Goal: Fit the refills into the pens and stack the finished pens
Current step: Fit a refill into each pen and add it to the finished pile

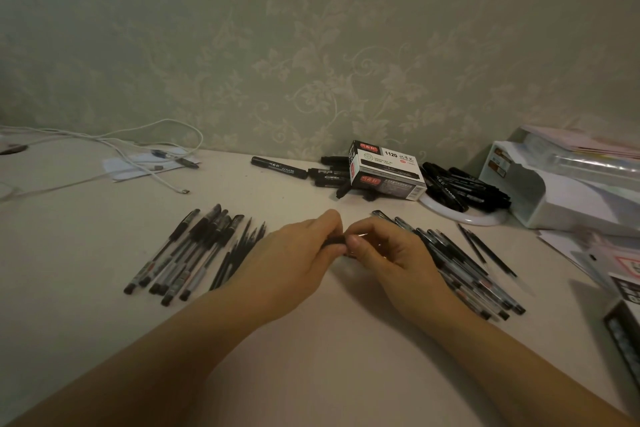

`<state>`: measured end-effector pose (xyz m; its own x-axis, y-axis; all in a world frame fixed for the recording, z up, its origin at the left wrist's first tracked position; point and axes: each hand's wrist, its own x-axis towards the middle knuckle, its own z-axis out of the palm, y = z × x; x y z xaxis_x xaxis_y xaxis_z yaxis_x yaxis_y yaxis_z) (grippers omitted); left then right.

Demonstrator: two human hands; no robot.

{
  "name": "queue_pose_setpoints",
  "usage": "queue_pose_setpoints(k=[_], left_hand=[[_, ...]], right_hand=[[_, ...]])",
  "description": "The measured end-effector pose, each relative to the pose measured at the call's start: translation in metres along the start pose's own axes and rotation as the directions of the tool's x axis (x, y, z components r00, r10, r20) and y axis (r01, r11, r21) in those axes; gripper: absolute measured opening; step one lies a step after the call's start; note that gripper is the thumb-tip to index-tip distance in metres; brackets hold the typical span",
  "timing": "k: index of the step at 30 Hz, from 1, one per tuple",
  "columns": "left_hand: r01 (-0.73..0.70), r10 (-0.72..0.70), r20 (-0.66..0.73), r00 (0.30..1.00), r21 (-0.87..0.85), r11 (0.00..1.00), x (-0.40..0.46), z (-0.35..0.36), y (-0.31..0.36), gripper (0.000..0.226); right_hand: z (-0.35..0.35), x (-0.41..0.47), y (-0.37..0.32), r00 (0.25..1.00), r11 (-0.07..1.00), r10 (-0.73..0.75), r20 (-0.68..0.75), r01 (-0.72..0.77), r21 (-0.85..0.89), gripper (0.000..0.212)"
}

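A pale counter (311, 340) runs to a wall (311, 28) with leaf-pattern paper. At the right edge stands a white organiser (540, 191) with papers stacked on top. A white cable (114, 146) lies looped at the far left, over a sheet of paper.

A marker box (386, 172) printed "1120" stands near the wall at centre. Black markers (464, 187) lie heaped on a white round dish just right of the box, and more markers lie to its left, one (278, 167) apart from the rest.

On the counter left of the hands lies a pen group (187, 253), capped ends nearest the camera, fanned and touching. Just beside it, to its right, lies a bundle of black refills (239, 253). Right of the hands lies a second pen pile (464, 267), partly hidden under the right wrist. Two loose refills (485, 248) lie beside that pile, on its far side.

Both forearms enter from the bottom edge and meet at centre, above the counter. The left hand (298, 253) has its fingers curled round a dark pen (334, 243), gripping it. The right hand (384, 250) pinches the same pen from the other side, thumb and fingers closed on it. Most of the pen is hidden between the hands; whether a refill is inside it cannot be told.
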<state>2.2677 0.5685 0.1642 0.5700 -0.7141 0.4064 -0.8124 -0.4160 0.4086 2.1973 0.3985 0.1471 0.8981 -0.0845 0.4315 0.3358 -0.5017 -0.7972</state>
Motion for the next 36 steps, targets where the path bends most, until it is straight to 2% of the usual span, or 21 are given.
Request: queue_pose_setpoints(k=[5, 7, 9, 11, 15, 17, 21, 24, 33, 36], left_hand=[[0.006, -0.006, -0.036, 0.999, -0.009, 1.0, 0.0012, 0.0017, -0.0034, 0.011], [-0.004, 0.004, -0.032, 0.999, -0.011, 1.0, 0.0008, 0.0035, -0.0034, 0.011], [-0.007, 0.007, -0.031, 1.0, -0.005, 1.0, 0.0003, 0.0048, -0.0038, 0.012], [-0.004, 0.004, -0.037, 0.999, -0.005, 1.0, 0.0004, 0.0057, -0.0054, 0.012], [-0.015, 0.015, -0.055, 0.998, -0.006, 1.0, 0.0, 0.007, -0.0067, 0.01], [-0.04, 0.039, -0.052, 0.998, -0.016, 0.999, -0.0006, 0.007, -0.0056, 0.01], [-0.054, 0.054, -0.027, 0.998, -0.017, 0.998, -0.0008, 0.0072, -0.0042, 0.012], [-0.05, 0.05, -0.033, 0.998, -0.027, 0.998, -0.0011, 0.0066, -0.0052, 0.012], [-0.051, 0.049, -0.021, 0.999, -0.096, 0.994, -0.0007, 0.0048, -0.0041, 0.013], [-0.04, 0.039, -0.016, 0.999, -0.136, 0.99, -0.0008, 0.0041, -0.004, 0.012]], right_hand=[[0.0005, 0.0004, 0.0012, 0.996, 0.999, 0.046, -0.081, -0.045, 0.017, 0.008], [-0.0003, 0.0008, 0.001, 0.994, 0.999, 0.049, -0.096, -0.047, 0.016, 0.014], [-0.0013, 0.001, 0.0025, 0.995, 0.999, 0.048, -0.085, -0.047, 0.019, 0.015], [-0.0016, 0.001, 0.0046, 0.997, 0.999, 0.042, -0.064, -0.041, 0.026, 0.008], [-0.0003, 0.0016, 0.0067, 0.997, 0.999, 0.046, -0.057, -0.046, 0.003, 0.014], [0.0003, 0.0016, 0.0049, 0.997, 0.997, 0.057, -0.061, -0.054, 0.046, 0.011], [-0.0007, 0.002, 0.0054, 0.994, 0.982, 0.103, -0.03, -0.097, 0.165, 0.018], [0.0009, 0.0032, 0.0069, 0.994, 0.97, 0.109, -0.032, -0.099, 0.222, 0.004], [0.0009, 0.0034, 0.0031, 0.988, 0.927, 0.145, -0.06, -0.114, 0.358, 0.01], [0.0002, 0.0035, 0.0008, 0.988, 0.931, 0.143, -0.056, -0.115, 0.346, 0.012]])
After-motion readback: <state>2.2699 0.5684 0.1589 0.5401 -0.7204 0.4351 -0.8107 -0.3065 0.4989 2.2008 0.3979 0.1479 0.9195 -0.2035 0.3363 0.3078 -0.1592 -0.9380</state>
